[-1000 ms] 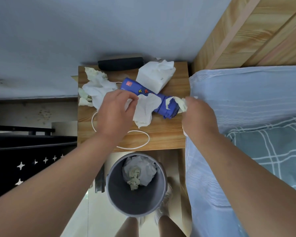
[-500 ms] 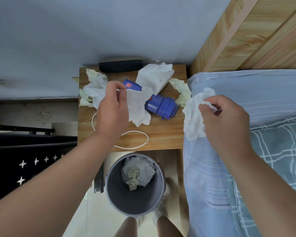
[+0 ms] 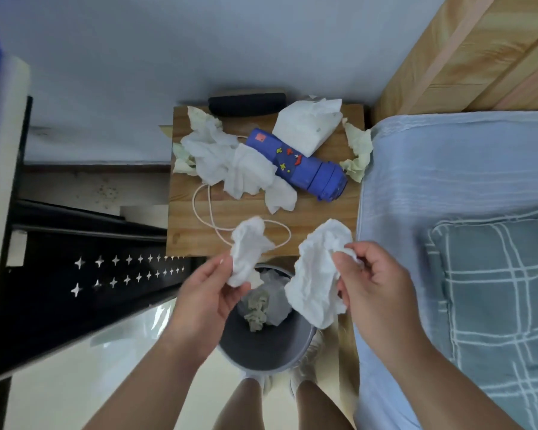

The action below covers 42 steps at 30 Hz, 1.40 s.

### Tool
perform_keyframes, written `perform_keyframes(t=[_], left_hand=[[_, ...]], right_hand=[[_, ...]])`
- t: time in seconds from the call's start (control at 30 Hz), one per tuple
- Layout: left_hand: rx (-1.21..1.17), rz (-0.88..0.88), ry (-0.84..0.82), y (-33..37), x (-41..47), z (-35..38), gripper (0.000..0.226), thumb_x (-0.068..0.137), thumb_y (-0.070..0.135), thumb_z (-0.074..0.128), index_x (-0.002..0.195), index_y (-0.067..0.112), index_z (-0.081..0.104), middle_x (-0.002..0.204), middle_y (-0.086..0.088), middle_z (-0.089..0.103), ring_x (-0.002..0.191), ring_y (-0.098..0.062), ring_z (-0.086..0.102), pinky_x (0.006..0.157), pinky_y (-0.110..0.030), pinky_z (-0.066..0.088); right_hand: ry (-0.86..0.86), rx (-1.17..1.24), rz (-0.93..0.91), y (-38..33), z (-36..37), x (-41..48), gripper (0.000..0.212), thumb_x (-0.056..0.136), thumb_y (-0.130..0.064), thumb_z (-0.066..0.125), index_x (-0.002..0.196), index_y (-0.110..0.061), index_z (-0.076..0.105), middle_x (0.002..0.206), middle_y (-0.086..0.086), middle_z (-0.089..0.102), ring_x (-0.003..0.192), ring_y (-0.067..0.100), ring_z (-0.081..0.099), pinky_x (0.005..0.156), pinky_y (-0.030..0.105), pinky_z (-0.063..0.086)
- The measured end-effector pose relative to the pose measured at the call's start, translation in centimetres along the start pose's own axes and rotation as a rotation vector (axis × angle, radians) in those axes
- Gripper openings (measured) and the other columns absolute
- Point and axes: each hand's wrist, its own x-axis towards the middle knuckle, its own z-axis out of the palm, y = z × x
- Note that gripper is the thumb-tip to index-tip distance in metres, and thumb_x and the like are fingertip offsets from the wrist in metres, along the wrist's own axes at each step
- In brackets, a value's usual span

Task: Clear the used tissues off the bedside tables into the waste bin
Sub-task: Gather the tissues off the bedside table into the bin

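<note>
Directly beneath both of your grips stands the grey waste bin (image 3: 271, 366), with crumpled tissues (image 3: 269, 301) lying at its bottom. Your left grip (image 3: 205, 302) pinches 1 small white tissue (image 3: 246, 252) between thumb and fingers, above the bin's far rim. Your right grip (image 3: 376, 293) is clenched on 1 larger white tissue (image 3: 317, 280), which hangs over the bin's right side. The 2 tissues are near each other but apart. Just beyond the left grip, a white cord (image 3: 202, 209) loops on the wooden tabletop (image 3: 317, 209). Farther beyond it sits a heap of white tissues (image 3: 227, 159), touching a blue bottle (image 3: 308, 169) that lies on its side. Beyond the right grip, a pale green tissue (image 3: 359, 153) lies at the tabletop's edge beside the bed (image 3: 448, 169). Farthest off, a tissue pack (image 3: 305, 127) rests against the bottle.
</note>
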Motion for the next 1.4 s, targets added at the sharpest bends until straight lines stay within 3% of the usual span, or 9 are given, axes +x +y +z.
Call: perform_keyframes(t=[0.27,0.4,0.53,0.63,0.8,0.93,1.07,1.2,1.4], left_hand=[[0.238,-0.233,0.166,-10.3,0.7,-9.2,0.022,0.106,0.025,0.063,0.120,0.015,0.078,0.112,-0.010,0.083,0.102,-0.026,0.078,0.076,-0.031,0.064],[0.396,-0.282,0.154,-13.2,2.3,-11.3,0.022,0.108,0.026,0.059,0.111,0.023,0.081,0.102,-0.006,0.085,0.085,-0.018,0.080,0.064,-0.025,0.063],[0.589,-0.261,0.253,-15.9,4.7,-12.4,0.024,0.101,0.020,0.064,0.121,0.022,0.077,0.097,-0.007,0.083,0.086,-0.025,0.075,0.074,-0.039,0.066],[0.719,-0.225,0.224,-16.2,5.1,-11.8,0.046,0.097,0.021,0.069,0.142,0.024,0.063,0.125,-0.002,0.072,0.105,-0.025,0.071,0.083,-0.042,0.064],[0.933,0.058,0.106,-12.8,4.1,-8.5,0.036,0.095,0.038,0.072,0.130,0.042,0.065,0.110,0.019,0.078,0.098,-0.016,0.074,0.087,-0.045,0.063],[0.921,0.394,0.063,-5.9,4.3,-3.5,0.026,0.094,0.040,0.073,0.101,0.064,0.065,0.100,0.036,0.073,0.089,0.011,0.070,0.074,-0.006,0.049],[0.935,0.630,0.126,2.1,6.5,1.1,0.039,0.094,0.042,0.073,0.125,0.056,0.056,0.110,0.025,0.067,0.087,0.001,0.065,0.078,-0.025,0.055],[1.171,0.851,0.145,7.5,8.9,4.4,0.065,0.093,0.038,0.076,0.148,0.044,0.044,0.134,0.020,0.050,0.084,0.004,0.060,0.069,-0.019,0.050],[1.394,0.882,-0.001,7.3,11.3,6.1,0.103,0.094,0.029,0.079,0.168,0.037,0.007,0.152,-0.003,0.047,0.098,-0.024,0.069,0.078,-0.046,0.063]], right_hand=[[-0.151,-0.141,0.228,11.5,5.9,-3.3,0.015,0.096,-0.026,0.065,0.082,-0.025,0.065,0.067,0.000,0.064,0.061,0.017,0.060,0.056,0.031,0.048],[-0.169,-0.226,0.321,17.3,8.9,-3.5,0.011,0.095,-0.027,0.065,0.089,-0.024,0.073,0.073,-0.002,0.070,0.073,0.022,0.068,0.066,0.041,0.056],[-0.349,-0.259,0.544,21.4,11.2,-2.7,0.034,0.093,-0.030,0.067,0.127,-0.024,0.068,0.108,0.002,0.074,0.094,0.027,0.071,0.084,0.046,0.059],[-0.507,-0.378,0.577,21.8,10.8,-2.4,0.059,0.090,-0.031,0.068,0.147,-0.031,0.051,0.119,-0.006,0.063,0.096,0.024,0.072,0.074,0.033,0.057],[-0.484,-0.534,0.297,15.7,8.5,0.3,0.033,0.094,-0.037,0.063,0.127,-0.032,0.066,0.109,-0.012,0.072,0.103,0.012,0.069,0.078,0.024,0.051],[-0.280,-0.429,0.038,7.6,6.8,4.1,0.005,0.095,-0.035,0.065,0.096,-0.039,0.068,0.085,-0.024,0.067,0.083,-0.007,0.064,0.069,0.016,0.046],[-0.076,-0.432,-0.250,1.3,6.6,8.1,0.014,0.096,-0.028,0.066,0.110,-0.028,0.071,0.097,-0.014,0.065,0.076,-0.004,0.058,0.068,0.020,0.046],[-0.017,-0.618,-0.365,-1.1,7.9,10.9,0.030,0.098,-0.029,0.066,0.126,-0.018,0.068,0.121,0.000,0.065,0.085,0.018,0.065,0.075,0.037,0.054],[-0.054,-0.879,-0.454,0.9,9.7,12.2,0.040,0.096,-0.037,0.068,0.128,-0.012,0.066,0.116,0.007,0.067,0.089,0.031,0.071,0.063,0.036,0.051]])
